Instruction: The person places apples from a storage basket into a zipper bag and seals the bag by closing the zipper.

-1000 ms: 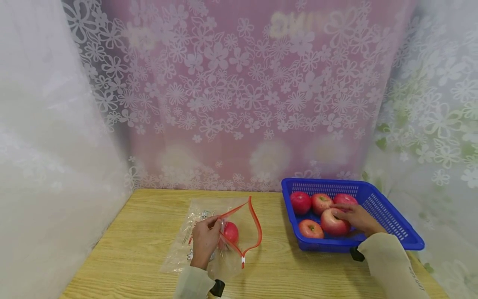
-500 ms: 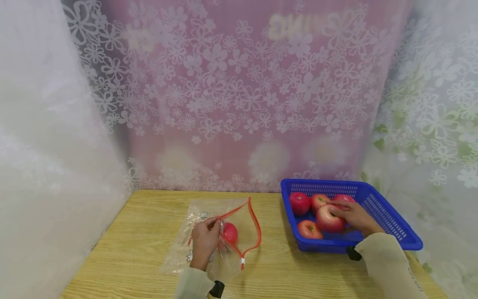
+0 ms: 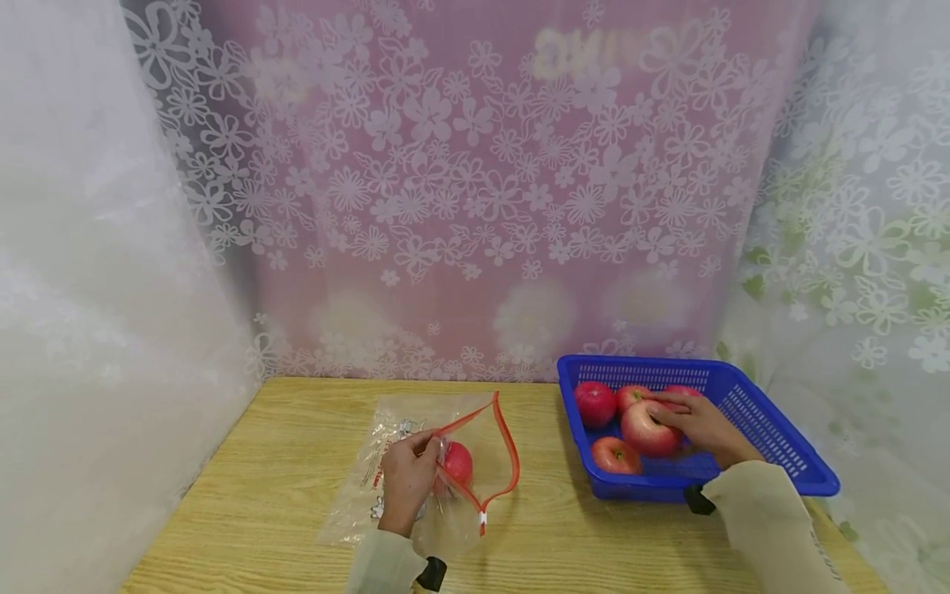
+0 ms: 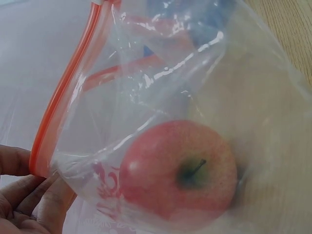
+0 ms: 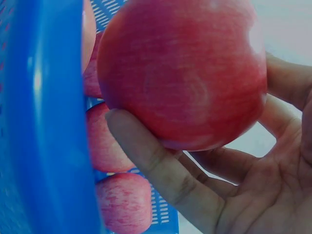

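Observation:
With thumb and fingers my left hand [image 3: 408, 474] pinches the orange-red zip edge of a clear zip bag [image 3: 356, 495], whose mouth gapes to the right. One red apple [image 4: 180, 173] lies inside the bag, showing its stem through the plastic in the left wrist view. Over the blue basket, my right hand [image 3: 708, 429] grips a red-and-yellow apple [image 5: 185, 73], fingers curled round its side and underside in the right wrist view. That held apple overlaps the apples behind it in the head view.
A blue perforated plastic basket [image 3: 787, 429] stands at the table's right, with several other apples in it, one an apple [image 3: 616, 455] at its front left corner. The wooden table [image 3: 245, 495] backs onto a pink flowered curtain [image 3: 475, 206].
My right hand has lifted its apple slightly and shifted it left and back within the basket's outline. The left hand and the bag have stayed in place.

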Motion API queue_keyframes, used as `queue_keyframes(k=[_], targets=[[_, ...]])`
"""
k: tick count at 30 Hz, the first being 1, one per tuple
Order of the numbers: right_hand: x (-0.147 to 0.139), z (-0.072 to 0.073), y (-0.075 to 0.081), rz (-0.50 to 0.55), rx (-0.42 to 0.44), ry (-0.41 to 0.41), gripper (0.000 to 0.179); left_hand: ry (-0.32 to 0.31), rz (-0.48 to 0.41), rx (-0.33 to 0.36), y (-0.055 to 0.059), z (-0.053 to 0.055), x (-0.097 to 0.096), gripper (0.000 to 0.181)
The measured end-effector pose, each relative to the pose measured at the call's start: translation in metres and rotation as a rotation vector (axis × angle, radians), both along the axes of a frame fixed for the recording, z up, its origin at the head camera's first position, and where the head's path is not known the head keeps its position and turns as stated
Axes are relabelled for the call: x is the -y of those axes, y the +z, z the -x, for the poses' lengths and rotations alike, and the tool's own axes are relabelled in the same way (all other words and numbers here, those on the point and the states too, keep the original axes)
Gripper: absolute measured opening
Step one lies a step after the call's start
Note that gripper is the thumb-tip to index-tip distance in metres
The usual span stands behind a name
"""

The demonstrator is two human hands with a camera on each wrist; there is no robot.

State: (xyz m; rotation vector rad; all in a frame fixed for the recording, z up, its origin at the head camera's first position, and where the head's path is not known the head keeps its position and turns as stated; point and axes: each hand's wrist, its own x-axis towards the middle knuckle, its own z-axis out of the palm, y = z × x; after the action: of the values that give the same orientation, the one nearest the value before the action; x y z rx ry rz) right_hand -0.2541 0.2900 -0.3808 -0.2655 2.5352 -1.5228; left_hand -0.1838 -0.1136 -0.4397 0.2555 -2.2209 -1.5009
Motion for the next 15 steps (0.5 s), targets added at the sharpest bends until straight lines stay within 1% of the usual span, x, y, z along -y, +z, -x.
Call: queue_keyframes(k=[4,9,11,15], targets=[[0.004,0.0,0.004,0.013,-0.004,0.011,0.057,-0.008,-0.01,0.002,0.0,0.001,0.0,0.017],[0.009,-0.001,0.008,0.001,-0.006,0.017,0.059,-0.005,-0.015,0.016,0.0,0.001,0.001,0.018],[0.011,-0.002,0.01,-0.006,-0.019,0.025,0.059,-0.007,-0.014,0.021,0.0,0.002,0.001,0.018],[0.015,-0.004,0.015,-0.01,-0.033,0.033,0.059,-0.016,-0.019,0.01,-0.001,0.003,0.001,0.018]])
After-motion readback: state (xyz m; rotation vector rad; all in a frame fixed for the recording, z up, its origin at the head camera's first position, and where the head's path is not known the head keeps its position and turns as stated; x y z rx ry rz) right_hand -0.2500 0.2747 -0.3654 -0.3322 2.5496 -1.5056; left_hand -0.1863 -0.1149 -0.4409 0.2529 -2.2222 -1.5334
